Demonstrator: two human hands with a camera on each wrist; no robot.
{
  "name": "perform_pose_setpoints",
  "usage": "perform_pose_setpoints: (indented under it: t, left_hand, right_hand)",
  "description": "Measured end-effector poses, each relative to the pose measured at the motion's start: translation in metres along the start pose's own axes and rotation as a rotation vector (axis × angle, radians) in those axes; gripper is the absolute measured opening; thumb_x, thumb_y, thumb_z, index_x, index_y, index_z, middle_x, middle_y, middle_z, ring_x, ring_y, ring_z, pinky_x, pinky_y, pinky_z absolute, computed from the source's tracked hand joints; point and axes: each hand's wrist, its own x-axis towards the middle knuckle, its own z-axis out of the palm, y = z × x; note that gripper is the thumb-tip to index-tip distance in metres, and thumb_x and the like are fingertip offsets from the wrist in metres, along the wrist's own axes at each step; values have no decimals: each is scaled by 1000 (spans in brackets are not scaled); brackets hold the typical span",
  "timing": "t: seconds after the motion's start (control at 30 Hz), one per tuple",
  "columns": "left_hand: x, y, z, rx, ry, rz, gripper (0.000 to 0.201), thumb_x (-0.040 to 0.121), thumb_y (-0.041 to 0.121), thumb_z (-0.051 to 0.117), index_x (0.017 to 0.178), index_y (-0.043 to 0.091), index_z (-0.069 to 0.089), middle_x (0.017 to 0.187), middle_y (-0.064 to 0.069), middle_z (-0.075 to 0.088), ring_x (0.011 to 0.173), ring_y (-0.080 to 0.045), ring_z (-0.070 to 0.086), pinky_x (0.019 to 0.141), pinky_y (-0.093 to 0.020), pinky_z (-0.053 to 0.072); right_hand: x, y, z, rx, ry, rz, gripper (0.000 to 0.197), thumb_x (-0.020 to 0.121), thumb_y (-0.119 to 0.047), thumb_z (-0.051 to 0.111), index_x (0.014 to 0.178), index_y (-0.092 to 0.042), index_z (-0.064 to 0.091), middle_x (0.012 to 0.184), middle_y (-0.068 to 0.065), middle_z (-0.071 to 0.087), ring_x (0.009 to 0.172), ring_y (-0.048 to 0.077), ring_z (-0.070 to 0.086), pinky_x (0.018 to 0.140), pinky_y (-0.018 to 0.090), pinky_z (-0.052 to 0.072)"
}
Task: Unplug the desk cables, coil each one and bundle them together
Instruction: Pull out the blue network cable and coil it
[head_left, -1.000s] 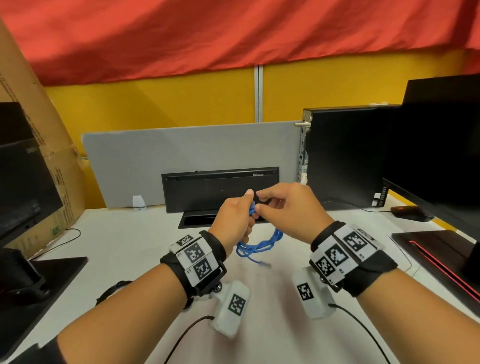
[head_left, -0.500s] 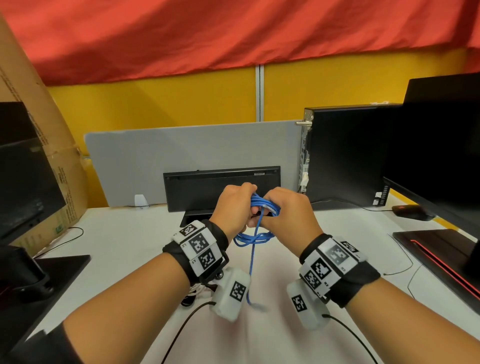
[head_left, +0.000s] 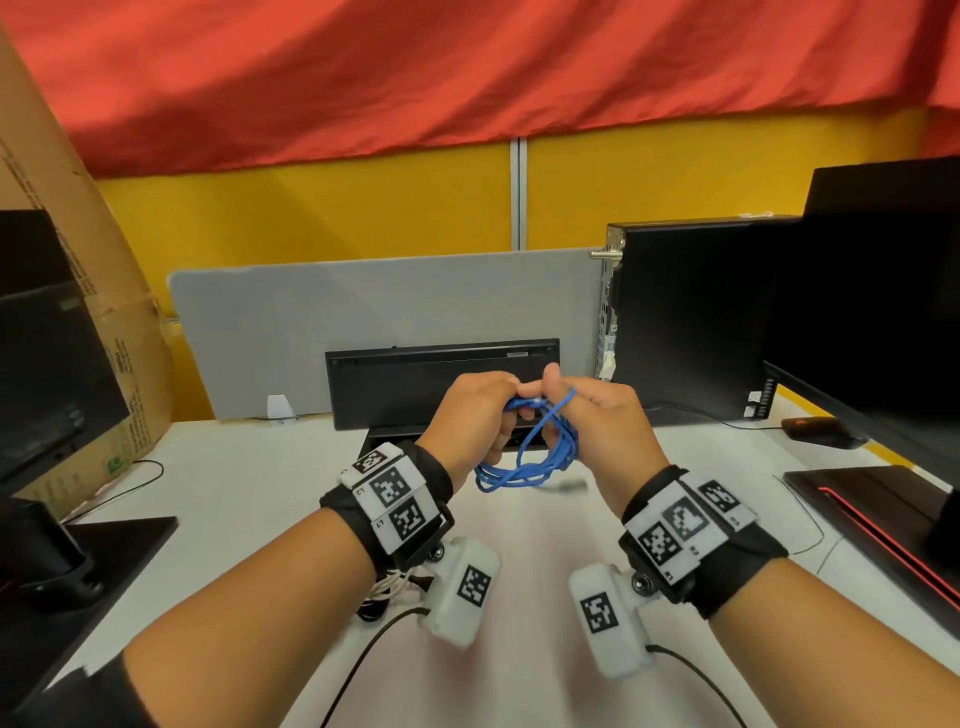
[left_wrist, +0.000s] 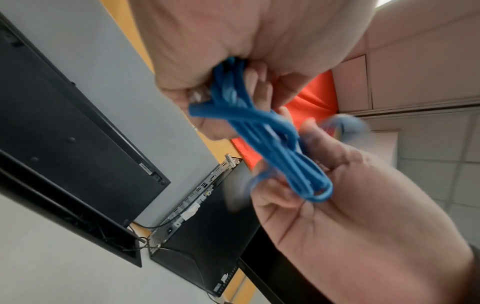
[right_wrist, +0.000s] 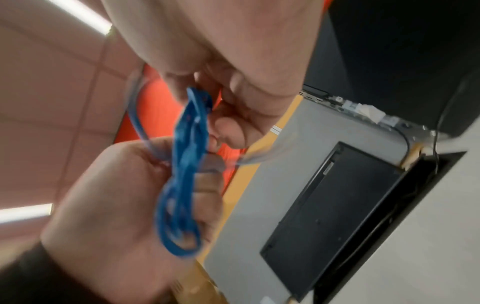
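A thin blue cable (head_left: 535, 457), wound into a small coil of several loops, hangs above the white desk (head_left: 249, 483) between my two hands. My left hand (head_left: 506, 415) grips the top of the coil with curled fingers; the left wrist view shows the blue cable (left_wrist: 233, 92) bunched in that fist. My right hand (head_left: 556, 405) pinches a strand of it, with the coil lying over its fingers. The right wrist view shows the blue cable (right_wrist: 192, 127) pinched at my fingertips. Its loose plug end (head_left: 569, 486) is blurred just below the coil.
A black keyboard (head_left: 441, 384) leans on the grey divider (head_left: 363, 322) behind my hands. A black PC tower (head_left: 685, 317), a monitor (head_left: 883, 291) and a mouse (head_left: 821, 431) stand at the right. At the left are another monitor (head_left: 47, 353) and a cardboard sheet (head_left: 67, 208). Other cables (head_left: 384, 592) lie under my left wrist.
The tail that hung straight down half a second ago is now taken up into the coil. My right hand has swung round the loops and both hands have risen slightly.
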Motion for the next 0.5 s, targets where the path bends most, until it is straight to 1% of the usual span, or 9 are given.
perform_pose_setpoints:
  t: [0.07, 0.1, 0.13, 0.2, 0.27, 0.3, 0.37, 0.43, 0.5]
  left_hand:
    - [-3, 0, 2, -12, -26, 18, 32, 98, 16, 39, 69, 8, 50, 48, 5, 32, 42, -9, 24, 41, -20, 24]
    - [-4, -1, 2, 2, -34, 33, 33, 99, 18, 42, 68, 10, 50, 48, 6, 33, 42, -9, 25, 41, -20, 25]
    - [-5, -2, 2, 44, -42, 58, 33, 100, 21, 46, 69, 11, 52, 48, 6, 35, 43, -10, 27, 41, -21, 27]
    - [-6, -5, 3, 199, -55, 129, 28, 98, 25, 53, 76, 8, 59, 47, 9, 39, 40, -8, 32, 41, -20, 32]
    - [-5, -8, 4, 329, -34, 178, 28, 97, 27, 56, 86, 2, 62, 50, 8, 41, 39, -3, 34, 44, -18, 34]
    - [-4, -10, 4, 348, -2, 178, 29, 97, 28, 55, 89, 1, 62, 52, 7, 41, 39, -3, 35, 46, -19, 35]
    - [0, -12, 0, 321, 80, 141, 30, 98, 30, 53, 88, 3, 60, 55, 4, 40, 41, -5, 35, 47, -22, 35]
    - [3, -14, -4, 276, 148, 82, 29, 99, 31, 51, 86, 6, 59, 57, 1, 39, 44, -10, 35, 45, -25, 36]
    - [5, -17, -6, 266, 193, 44, 32, 99, 32, 50, 89, 3, 59, 58, -1, 39, 47, -13, 36, 45, -26, 37]
  right_hand:
    - [4, -3, -4, 248, -30, 191, 52, 101, -38, 41, 79, -7, 76, 71, 16, 67, 64, 25, 58, 63, 39, 52]
    - [6, -5, -6, 348, -48, 265, 56, 101, -37, 37, 76, -4, 75, 74, 18, 67, 65, 25, 58, 62, 37, 52]
    - [8, -6, -8, 392, -48, 325, 58, 100, -38, 35, 75, -2, 73, 74, 18, 67, 61, 23, 57, 57, 33, 51]
    - [12, -6, -12, 317, 18, 445, 62, 98, -49, 35, 75, -1, 68, 67, 15, 63, 53, 21, 52, 51, 30, 48]
    - [14, -6, -18, 97, 88, 516, 68, 90, -68, 38, 68, -7, 60, 58, 9, 56, 48, 21, 50, 52, 29, 47]
    - [14, -6, -22, -13, 82, 518, 71, 84, -75, 39, 60, -11, 55, 54, 7, 54, 46, 20, 50, 50, 28, 45]
    - [13, -5, -26, -145, 53, 462, 70, 78, -78, 45, 50, -15, 48, 51, 7, 54, 41, 20, 52, 45, 25, 41]
    - [10, -5, -27, -225, 88, 363, 67, 78, -73, 53, 49, -14, 46, 48, 9, 56, 38, 21, 53, 40, 22, 40]
    - [9, -5, -24, -312, 93, 285, 64, 78, -67, 60, 47, -13, 47, 45, 10, 58, 36, 22, 55, 36, 21, 39]
